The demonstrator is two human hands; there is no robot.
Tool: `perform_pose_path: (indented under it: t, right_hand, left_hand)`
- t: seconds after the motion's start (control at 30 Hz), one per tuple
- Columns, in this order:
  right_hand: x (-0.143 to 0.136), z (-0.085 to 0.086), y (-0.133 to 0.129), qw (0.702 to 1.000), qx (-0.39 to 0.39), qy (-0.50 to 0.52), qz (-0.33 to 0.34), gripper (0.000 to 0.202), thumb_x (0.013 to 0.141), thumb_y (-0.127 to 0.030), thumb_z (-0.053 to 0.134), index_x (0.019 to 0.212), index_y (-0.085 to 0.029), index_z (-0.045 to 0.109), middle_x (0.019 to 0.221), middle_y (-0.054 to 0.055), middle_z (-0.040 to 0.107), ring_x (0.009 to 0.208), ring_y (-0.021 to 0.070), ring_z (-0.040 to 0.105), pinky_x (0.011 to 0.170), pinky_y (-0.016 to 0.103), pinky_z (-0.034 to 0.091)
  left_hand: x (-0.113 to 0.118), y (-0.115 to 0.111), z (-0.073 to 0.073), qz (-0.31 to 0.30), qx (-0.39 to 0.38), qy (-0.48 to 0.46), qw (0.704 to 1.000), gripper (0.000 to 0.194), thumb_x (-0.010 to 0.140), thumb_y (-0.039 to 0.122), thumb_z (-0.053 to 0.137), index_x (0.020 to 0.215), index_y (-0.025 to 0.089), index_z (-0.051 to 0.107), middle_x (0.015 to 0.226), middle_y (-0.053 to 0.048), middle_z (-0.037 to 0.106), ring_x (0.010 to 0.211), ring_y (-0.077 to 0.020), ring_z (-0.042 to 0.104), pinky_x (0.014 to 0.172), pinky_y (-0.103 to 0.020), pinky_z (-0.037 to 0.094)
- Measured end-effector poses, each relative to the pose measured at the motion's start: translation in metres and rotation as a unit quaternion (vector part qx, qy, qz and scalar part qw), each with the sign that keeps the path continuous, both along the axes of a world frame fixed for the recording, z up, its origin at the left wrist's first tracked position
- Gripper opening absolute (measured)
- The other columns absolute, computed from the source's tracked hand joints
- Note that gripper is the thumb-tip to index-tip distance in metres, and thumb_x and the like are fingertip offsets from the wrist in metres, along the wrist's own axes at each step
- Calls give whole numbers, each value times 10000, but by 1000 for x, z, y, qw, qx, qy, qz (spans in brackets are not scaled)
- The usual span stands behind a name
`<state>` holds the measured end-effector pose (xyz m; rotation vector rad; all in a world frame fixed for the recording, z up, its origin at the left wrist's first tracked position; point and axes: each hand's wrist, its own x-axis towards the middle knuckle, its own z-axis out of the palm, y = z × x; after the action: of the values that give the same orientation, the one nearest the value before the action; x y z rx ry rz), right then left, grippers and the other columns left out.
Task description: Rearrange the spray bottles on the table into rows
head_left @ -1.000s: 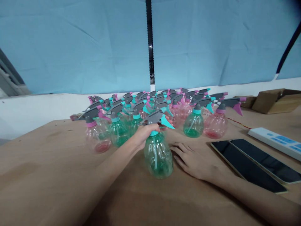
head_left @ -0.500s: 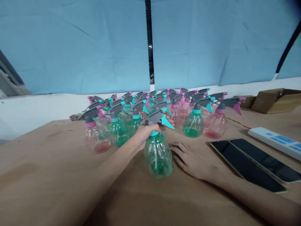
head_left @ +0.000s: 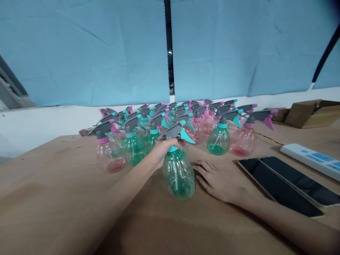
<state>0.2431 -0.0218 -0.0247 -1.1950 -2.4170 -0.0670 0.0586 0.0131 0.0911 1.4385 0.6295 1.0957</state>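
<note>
In the head view, a clear green spray bottle [head_left: 179, 177] with a turquoise collar and trigger and a grey head is at the middle front, tilted slightly to the left. My left hand [head_left: 166, 148] is closed around its neck, just under the spray head; some fingers are hidden behind it. My right hand [head_left: 216, 180] lies palm down on the table to the right of the bottle, fingers spread and fingertips close to its side. Whether they touch it I cannot tell.
Several green and pink spray bottles [head_left: 217, 140] stand in rows behind. Two dark phones [head_left: 278, 186] lie at right on the wooden table [head_left: 53, 191], near a white power strip [head_left: 313, 157]. An open cardboard box [head_left: 305, 115] sits at the back right.
The head of the held spray bottle has shifted very slightly left in my left hand. My right hand has stayed where it was.
</note>
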Motion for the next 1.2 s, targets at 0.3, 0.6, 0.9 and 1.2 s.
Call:
perform_pose_path:
  t: [0.3,0.6,0.9,1.2]
  right_hand:
    - [-1,2,-2,1000,-5,-1,-5,338,884,-185,373,1198,-186,498,1164,111,536,1105,238,495,929,437,417]
    - [-2,2,-2,1000,-5,-21,-13,339,891,-184,361,1202,-169,495,1182,121,524,1119,248,483,935,443,414]
    - [-2,2,-1,1000,-24,3,-3,339,894,-199,366,1206,-167,494,1191,124,526,1134,249,476,956,458,396]
    - [-6,15,-22,970,-67,213,98,453,948,-324,298,1390,-241,244,1389,93,393,1280,241,341,1025,472,325]
  left_hand:
    - [0,-1,1,39,7,7,999,255,548,126,505,745,138,667,755,-60,663,750,-227,624,735,-382,491]
    - [-1,4,-3,11,-8,-10,1000,358,560,107,521,877,158,680,833,-60,688,844,-234,624,827,-393,463]
    - [0,1,-1,16,13,-4,1000,430,565,95,514,957,167,676,857,-61,692,870,-238,628,855,-403,448]
    - [10,-12,-9,66,59,81,993,237,553,174,552,763,174,663,702,-24,631,744,-195,585,753,-342,450]
